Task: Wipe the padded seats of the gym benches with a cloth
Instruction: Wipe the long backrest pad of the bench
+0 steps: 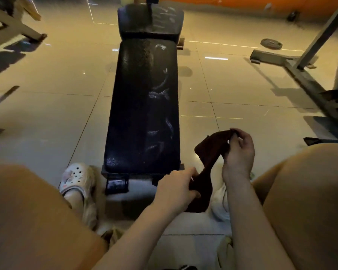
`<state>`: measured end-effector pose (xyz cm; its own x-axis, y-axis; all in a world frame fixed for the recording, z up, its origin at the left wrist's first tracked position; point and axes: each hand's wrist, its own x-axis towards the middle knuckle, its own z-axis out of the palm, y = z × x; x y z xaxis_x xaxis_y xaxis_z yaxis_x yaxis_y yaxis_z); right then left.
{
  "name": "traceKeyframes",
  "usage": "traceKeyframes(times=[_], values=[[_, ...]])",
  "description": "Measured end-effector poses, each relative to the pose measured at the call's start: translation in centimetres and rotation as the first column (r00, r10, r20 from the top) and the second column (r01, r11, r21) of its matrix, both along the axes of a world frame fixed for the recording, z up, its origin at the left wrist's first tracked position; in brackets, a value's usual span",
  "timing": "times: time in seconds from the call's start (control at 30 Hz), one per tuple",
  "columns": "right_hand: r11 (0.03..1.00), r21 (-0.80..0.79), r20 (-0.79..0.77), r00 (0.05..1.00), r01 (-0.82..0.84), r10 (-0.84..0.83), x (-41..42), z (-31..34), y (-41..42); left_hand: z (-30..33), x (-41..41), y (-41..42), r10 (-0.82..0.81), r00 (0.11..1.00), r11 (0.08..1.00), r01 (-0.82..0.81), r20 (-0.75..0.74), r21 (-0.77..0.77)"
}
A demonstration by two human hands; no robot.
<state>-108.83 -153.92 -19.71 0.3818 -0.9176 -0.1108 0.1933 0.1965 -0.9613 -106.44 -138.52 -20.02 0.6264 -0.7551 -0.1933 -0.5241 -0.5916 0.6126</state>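
A white clog (77, 179) stands on the floor just left of the seat's near end. The seat (144, 106) runs straight ahead, pale smears down its right half, so wiping looks barely begun. Left hand (176, 187) grips the cloth's lower end and right hand (239, 152) pinches its upper end, fingers curled; the cloth (210, 154) hangs off the near right corner, not touching the pad. Open tiles flank both long edges; a frame (293, 65) and plate (271, 43) lie well right.
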Motion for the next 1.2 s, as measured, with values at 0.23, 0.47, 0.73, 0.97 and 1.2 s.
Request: traceKeyframes(times=[0.23,0.47,0.73,0.97,1.2], values=[[0.944,0.137,0.168,0.946,-0.301,0.278,-0.4,0.0,-4.2,-2.8,-1.9,-2.1,0.252,0.966,0.968,-0.253,-0.062,0.003],[0.900,-0.199,-0.212,0.914,-0.388,0.347,1.1,-0.9,-8.4,-3.8,-3.1,-4.2,0.471,0.881,0.880,-0.467,-0.038,0.088],[0.855,-0.348,-0.386,0.890,-0.384,0.242,4.2,-1.6,-9.1,-4.8,-3.0,-6.2,0.649,0.718,0.742,-0.670,-0.253,0.003],[0.833,-0.408,-0.365,0.903,-0.374,0.227,9.3,-2.7,-5.5,-6.2,-0.5,-6.7,0.686,0.477,0.550,-0.834,-0.550,-0.038],[0.756,-0.575,-0.351,0.929,-0.312,0.117,12.2,-5.1,-6.8,-7.3,1.5,-8.5,0.602,0.403,0.537,-0.843,-0.690,-0.024]])
